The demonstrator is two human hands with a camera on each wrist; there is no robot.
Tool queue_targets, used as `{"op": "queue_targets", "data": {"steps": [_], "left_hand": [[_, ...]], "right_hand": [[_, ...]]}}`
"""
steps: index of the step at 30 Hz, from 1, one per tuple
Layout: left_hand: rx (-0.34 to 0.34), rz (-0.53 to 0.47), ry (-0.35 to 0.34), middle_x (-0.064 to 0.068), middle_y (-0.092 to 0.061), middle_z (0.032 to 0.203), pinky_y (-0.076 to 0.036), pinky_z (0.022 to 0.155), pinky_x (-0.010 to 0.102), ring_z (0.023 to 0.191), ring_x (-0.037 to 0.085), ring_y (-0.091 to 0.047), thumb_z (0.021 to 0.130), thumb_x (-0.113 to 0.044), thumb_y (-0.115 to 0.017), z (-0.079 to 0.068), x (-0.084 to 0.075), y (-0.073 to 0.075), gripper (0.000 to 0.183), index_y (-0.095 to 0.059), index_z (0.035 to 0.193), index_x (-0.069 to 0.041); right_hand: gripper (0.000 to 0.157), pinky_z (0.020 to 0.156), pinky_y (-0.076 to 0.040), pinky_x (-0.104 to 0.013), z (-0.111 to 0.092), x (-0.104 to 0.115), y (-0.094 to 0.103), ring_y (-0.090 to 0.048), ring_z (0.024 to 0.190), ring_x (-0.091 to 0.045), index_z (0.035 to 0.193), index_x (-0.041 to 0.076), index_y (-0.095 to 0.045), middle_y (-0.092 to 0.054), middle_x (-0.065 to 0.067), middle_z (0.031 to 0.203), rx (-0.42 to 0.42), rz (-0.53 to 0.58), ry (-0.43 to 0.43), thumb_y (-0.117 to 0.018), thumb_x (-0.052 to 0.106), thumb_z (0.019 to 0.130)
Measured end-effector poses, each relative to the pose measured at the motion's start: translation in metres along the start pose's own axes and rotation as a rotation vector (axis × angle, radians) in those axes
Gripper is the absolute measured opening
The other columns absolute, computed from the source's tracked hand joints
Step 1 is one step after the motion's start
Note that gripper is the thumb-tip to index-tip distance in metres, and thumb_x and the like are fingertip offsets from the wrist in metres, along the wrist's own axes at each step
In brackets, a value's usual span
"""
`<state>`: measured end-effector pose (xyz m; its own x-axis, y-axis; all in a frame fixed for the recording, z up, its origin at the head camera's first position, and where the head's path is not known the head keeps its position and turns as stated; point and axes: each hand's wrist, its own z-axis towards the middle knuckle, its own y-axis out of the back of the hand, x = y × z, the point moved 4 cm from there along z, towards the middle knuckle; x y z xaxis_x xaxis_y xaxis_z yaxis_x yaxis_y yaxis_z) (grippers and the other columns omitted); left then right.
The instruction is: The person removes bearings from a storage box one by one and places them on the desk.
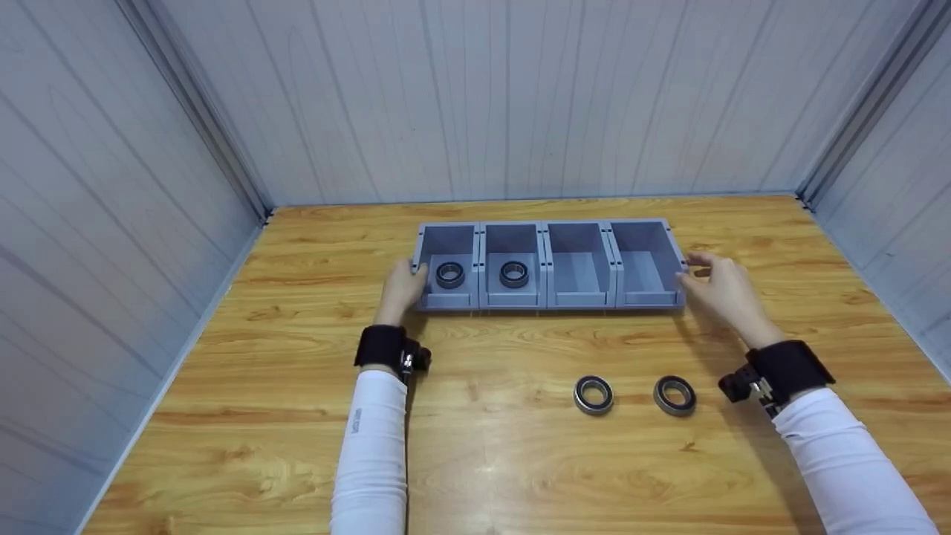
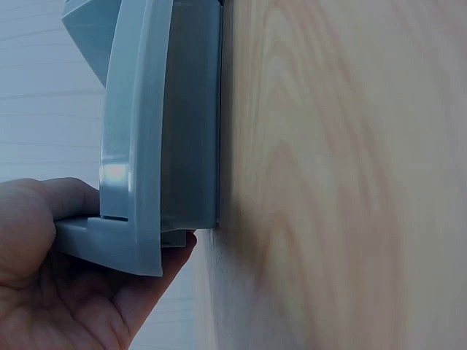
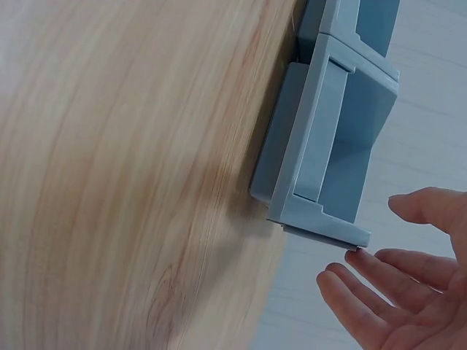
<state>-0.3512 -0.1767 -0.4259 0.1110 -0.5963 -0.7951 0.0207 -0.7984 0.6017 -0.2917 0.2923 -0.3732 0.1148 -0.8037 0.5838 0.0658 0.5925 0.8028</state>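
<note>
A row of joined grey storage bins [image 1: 579, 300] spans the far middle of the table. My left hand [image 1: 403, 288] grips the leftmost bin's side wall. In the left wrist view, the thumb lies over the rim of the bin [image 2: 139, 146] while the fingers [image 2: 149, 292] curl beneath it. At the opposite end is my right hand [image 1: 724, 293], its fingertips right at the outer wall of the rightmost bin [image 3: 310, 146] and its thumb [image 3: 419, 205] apart from the rim. One ball bearing [image 1: 450, 275] lies in the leftmost bin, another bearing [image 1: 514, 274] in the bin beside it.
Two more bearings, a left one [image 1: 594, 394] and a right one [image 1: 674, 394], lie flat on the wooden table [image 1: 475, 461], nearer than the bins. Pale panel walls [image 1: 475, 104] stand behind the table and along both sides. Both wrists wear black camera straps.
</note>
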Motion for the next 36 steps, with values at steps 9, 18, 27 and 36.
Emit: {"op": "queue_targets", "data": {"steps": [9, 18, 27, 36], "left_hand": [[-0.046, 0.080, -0.032, 0.003, -0.041, 0.071, -0.036, 0.063, 0.030, 0.071, 0.021, -0.045, 0.095, -0.018, -0.045, 0.001, -0.002, 0.001, 0.021, -0.049, 0.078, -0.006], [-0.031, 0.049, -0.011, 0.003, -0.041, 0.072, -0.036, 0.062, 0.029, 0.071, 0.021, -0.045, 0.096, -0.019, -0.045, 0.000, -0.001, 0.001, 0.021, -0.045, 0.077, -0.009], [-0.018, 0.026, -0.018, 0.002, -0.040, 0.071, -0.036, 0.061, 0.027, 0.068, 0.018, -0.044, 0.096, -0.018, -0.045, 0.001, 0.000, 0.000, 0.019, -0.052, 0.084, -0.005], [-0.024, 0.033, -0.036, 0.000, -0.039, 0.066, -0.034, 0.056, 0.025, 0.062, 0.015, -0.041, 0.095, -0.016, -0.045, 0.001, -0.001, 0.002, 0.021, -0.051, 0.079, -0.005]], "right_hand": [[0.052, 0.089, -0.045, -0.054, 0.004, -0.009, -0.003, -0.055, 0.108, -0.046, 0.132, -0.011, -0.044, -0.053, -0.032, 0.124, 0.028, 0.049, -0.010, -0.056, 0.022, 0.093], [0.050, 0.088, -0.046, -0.051, 0.015, -0.013, -0.010, -0.057, 0.104, -0.044, 0.128, -0.014, -0.047, -0.056, -0.034, 0.116, 0.109, 0.044, -0.042, -0.056, 0.022, 0.094], [0.044, 0.063, -0.044, -0.021, 0.028, -0.016, -0.010, -0.058, 0.076, -0.020, 0.115, -0.014, -0.057, -0.063, -0.030, 0.100, 0.140, 0.029, -0.022, -0.060, 0.023, 0.092], [0.044, 0.061, -0.044, -0.016, 0.037, -0.021, -0.015, -0.059, 0.073, -0.013, 0.117, -0.016, -0.055, -0.062, -0.034, 0.103, 0.171, 0.058, -0.021, -0.060, 0.020, 0.091]]}}
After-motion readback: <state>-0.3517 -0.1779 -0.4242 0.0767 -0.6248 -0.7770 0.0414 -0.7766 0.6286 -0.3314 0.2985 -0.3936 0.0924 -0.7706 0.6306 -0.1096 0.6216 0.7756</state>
